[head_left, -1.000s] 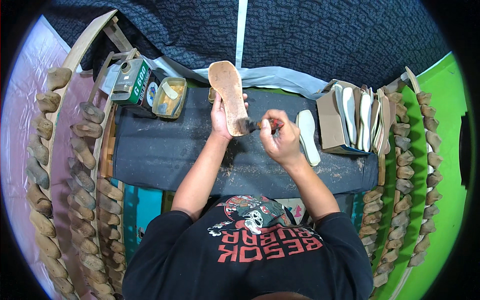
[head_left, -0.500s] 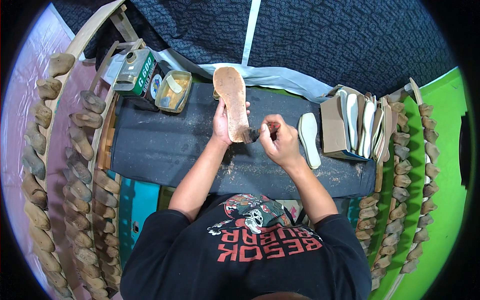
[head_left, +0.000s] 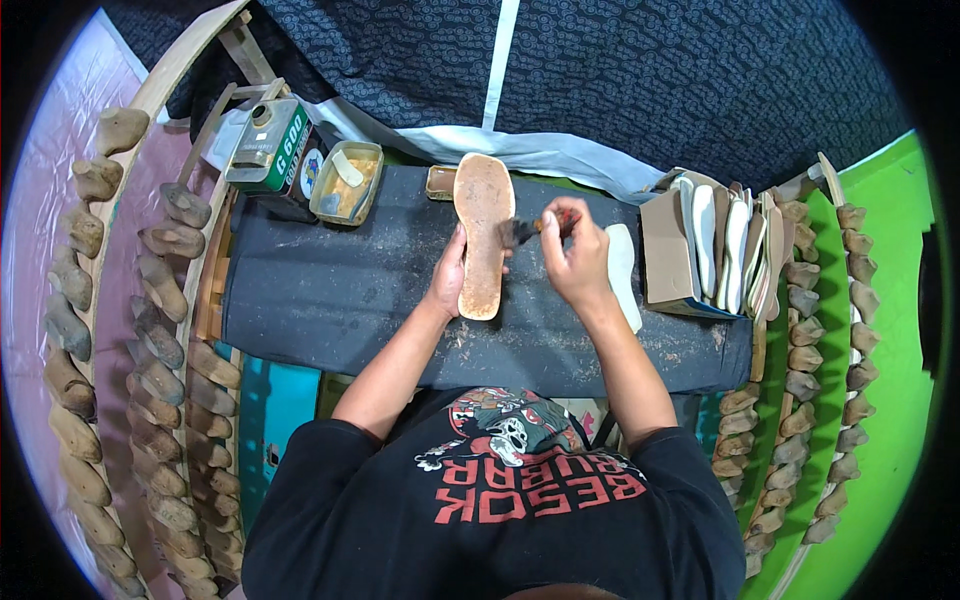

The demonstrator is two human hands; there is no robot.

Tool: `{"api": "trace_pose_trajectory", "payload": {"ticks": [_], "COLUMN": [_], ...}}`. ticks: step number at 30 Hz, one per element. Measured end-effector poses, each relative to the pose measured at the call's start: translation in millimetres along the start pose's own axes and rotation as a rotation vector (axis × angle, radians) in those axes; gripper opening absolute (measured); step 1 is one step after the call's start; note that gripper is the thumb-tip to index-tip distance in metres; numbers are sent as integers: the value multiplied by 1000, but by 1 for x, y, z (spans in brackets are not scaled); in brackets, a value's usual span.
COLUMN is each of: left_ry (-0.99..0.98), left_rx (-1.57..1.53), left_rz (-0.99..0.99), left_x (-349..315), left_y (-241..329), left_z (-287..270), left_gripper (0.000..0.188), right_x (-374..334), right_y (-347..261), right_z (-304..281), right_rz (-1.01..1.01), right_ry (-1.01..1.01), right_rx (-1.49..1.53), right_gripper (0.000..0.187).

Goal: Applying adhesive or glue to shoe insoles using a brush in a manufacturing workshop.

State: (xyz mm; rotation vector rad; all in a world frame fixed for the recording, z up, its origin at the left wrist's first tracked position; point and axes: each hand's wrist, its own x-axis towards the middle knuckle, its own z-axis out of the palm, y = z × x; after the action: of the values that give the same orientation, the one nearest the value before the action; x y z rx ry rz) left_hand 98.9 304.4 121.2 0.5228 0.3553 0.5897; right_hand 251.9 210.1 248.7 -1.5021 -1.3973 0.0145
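My left hand grips a brown shoe sole with a pale rim by its left edge, fingertips showing at the right edge. The sole is held up over the dark table, its long side running away from me. In my right hand is a small brush with dark bristles and a red and black handle. The bristles are at the sole's right edge; blur hides whether they touch it. A second, whitish sole lies on the table, partly covered by my right hand.
A dark cloth-covered table carries scattered crumbs. At back left stand a metal can and a tub; a small brown container sits behind the sole. A cardboard box holds several soles. Racks of shoe lasts flank both sides.
The held sole has moved nearer to me and turned more upright, uncovering the small container. The brush has shifted from its near end up to the middle of its right edge.
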Motion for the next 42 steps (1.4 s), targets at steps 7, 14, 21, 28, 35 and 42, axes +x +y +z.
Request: {"api": "trace_pose_trajectory", "payload": {"ticks": [7, 14, 21, 28, 35, 42], "left_ry": [24, 33, 113, 57, 84, 66], "left_rx": [-107, -121, -233, -247, -260, -252], "left_rz": [-21, -5, 43, 28, -62, -117], "left_x": [-21, -42, -73, -87, -90, -78], "left_y": [-12, -4, -3, -4, -1, -1], "left_z": [-22, -51, -72, -75, -86, -81], "left_gripper": [62, 61, 58, 60, 60, 62], "right_x": [4, 16, 40, 28, 23, 3], "right_y": [0, 49, 150, 180, 184, 167], "right_z": [17, 43, 99, 139, 140, 108], "right_rz": [21, 284, 653, 894, 1051, 1069], "right_ry": [-79, -21, 32, -34, -100, -55], "right_rx": [38, 89, 596, 753, 710, 741], "right_gripper": [12, 16, 28, 27, 32, 41]}}
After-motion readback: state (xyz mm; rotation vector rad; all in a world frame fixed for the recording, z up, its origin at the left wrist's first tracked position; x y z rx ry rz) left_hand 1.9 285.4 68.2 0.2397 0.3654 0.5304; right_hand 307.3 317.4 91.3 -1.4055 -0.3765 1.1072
